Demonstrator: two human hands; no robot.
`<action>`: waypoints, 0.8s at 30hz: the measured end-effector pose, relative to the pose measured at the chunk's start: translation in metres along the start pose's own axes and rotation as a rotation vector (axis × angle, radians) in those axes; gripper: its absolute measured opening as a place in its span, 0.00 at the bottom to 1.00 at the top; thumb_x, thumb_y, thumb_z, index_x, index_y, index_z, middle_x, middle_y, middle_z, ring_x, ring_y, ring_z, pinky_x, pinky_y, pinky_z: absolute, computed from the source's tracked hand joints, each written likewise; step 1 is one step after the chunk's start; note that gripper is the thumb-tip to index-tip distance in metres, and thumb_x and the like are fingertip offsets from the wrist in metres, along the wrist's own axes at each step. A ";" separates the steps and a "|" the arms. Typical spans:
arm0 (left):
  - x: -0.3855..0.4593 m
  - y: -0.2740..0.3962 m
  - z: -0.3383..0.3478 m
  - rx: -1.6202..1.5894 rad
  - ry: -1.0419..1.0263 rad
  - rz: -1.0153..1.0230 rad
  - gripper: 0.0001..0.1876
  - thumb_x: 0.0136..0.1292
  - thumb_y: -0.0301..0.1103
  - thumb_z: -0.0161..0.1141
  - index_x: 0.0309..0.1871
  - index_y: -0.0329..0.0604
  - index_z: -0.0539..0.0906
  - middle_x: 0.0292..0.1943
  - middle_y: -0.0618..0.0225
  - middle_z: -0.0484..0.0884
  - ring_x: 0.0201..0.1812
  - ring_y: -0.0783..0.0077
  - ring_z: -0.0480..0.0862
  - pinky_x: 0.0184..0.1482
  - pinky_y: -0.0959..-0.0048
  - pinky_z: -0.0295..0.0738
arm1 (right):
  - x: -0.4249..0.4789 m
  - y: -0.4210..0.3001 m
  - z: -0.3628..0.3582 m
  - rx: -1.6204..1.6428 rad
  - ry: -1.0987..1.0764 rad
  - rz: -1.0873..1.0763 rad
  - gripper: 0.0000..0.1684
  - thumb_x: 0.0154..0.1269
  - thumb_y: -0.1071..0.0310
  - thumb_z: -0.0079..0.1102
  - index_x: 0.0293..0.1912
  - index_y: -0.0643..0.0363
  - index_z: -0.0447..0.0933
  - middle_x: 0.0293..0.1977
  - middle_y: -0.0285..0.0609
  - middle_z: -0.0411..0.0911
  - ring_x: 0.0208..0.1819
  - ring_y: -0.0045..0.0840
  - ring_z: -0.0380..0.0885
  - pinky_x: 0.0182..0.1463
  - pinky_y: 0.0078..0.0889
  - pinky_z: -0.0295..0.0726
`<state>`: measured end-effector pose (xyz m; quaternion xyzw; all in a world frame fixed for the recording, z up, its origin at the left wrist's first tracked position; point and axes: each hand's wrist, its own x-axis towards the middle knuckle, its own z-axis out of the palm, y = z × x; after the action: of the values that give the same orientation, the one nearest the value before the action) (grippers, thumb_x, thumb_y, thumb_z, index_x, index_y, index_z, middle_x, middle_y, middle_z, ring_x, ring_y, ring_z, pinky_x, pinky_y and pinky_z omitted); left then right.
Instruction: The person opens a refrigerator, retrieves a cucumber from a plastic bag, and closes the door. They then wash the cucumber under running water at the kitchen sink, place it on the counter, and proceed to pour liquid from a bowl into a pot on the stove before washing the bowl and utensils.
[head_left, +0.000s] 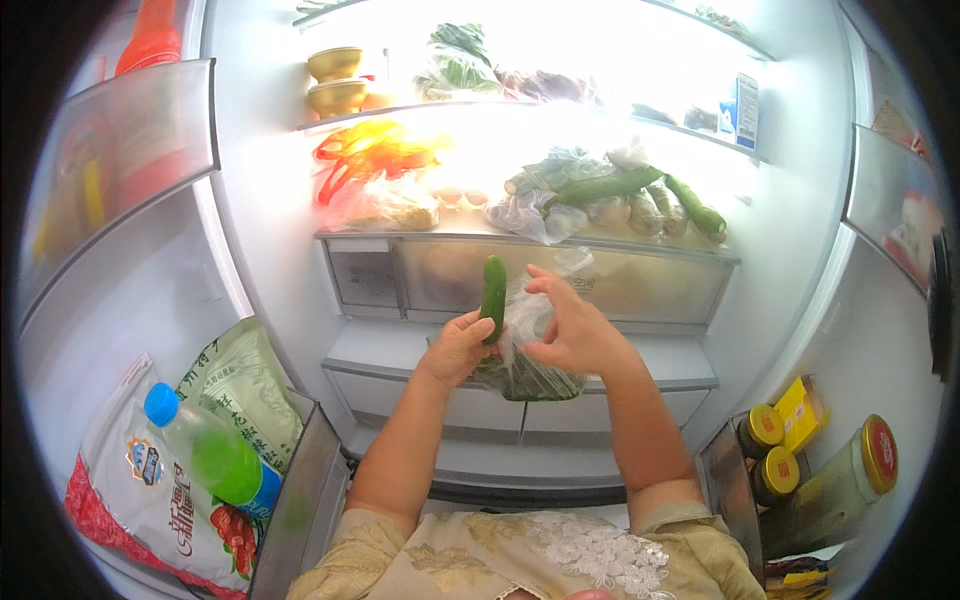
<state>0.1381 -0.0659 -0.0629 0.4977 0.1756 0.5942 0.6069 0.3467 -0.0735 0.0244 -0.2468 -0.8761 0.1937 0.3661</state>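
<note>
My left hand (459, 346) holds a short green cucumber (493, 292) upright, thumb across its lower end. Just right of it, my right hand (574, 322) has its fingers spread and curved beside a clear plastic bag (529, 330); whether a fingertip touches the film I cannot tell. Dark green vegetables (544, 382) fill the bottom of the bag, which hangs in front of the lower drawers. How the bag is held up is hidden behind the hands.
The open refrigerator's shelf (465, 234) bears an orange plastic bag (375, 154), eggs and long green vegetables (607, 186). Below is a translucent drawer (645, 289). Door bins flank me, with a green drink bottle (217, 450) at left and lidded jars (776, 472) at right.
</note>
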 end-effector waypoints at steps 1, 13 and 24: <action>0.001 0.000 0.000 -0.008 -0.009 0.000 0.17 0.60 0.38 0.59 0.49 0.38 0.76 0.43 0.67 0.79 0.44 0.72 0.77 0.49 0.66 0.72 | 0.007 0.012 0.000 0.008 -0.051 -0.034 0.42 0.42 0.62 0.71 0.56 0.62 0.61 0.55 0.49 0.68 0.38 0.33 0.78 0.41 0.29 0.76; 0.002 0.003 0.002 0.090 -0.055 -0.106 0.14 0.63 0.36 0.56 0.46 0.36 0.75 0.41 0.62 0.79 0.39 0.68 0.80 0.38 0.68 0.77 | 0.029 0.046 0.023 -0.346 -0.558 0.036 0.34 0.41 0.65 0.70 0.50 0.57 0.68 0.43 0.48 0.76 0.44 0.40 0.76 0.45 0.39 0.74; -0.011 0.009 0.002 0.041 0.259 0.173 0.14 0.65 0.39 0.53 0.46 0.38 0.75 0.45 0.60 0.77 0.39 0.68 0.81 0.31 0.68 0.79 | 0.030 0.078 0.029 0.451 -0.162 0.553 0.07 0.57 0.70 0.56 0.36 0.59 0.78 0.21 0.34 0.72 0.16 0.18 0.65 0.17 0.24 0.64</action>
<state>0.1327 -0.0785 -0.0588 0.4425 0.2211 0.6997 0.5155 0.3290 0.0020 -0.0189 -0.3711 -0.7378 0.4926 0.2744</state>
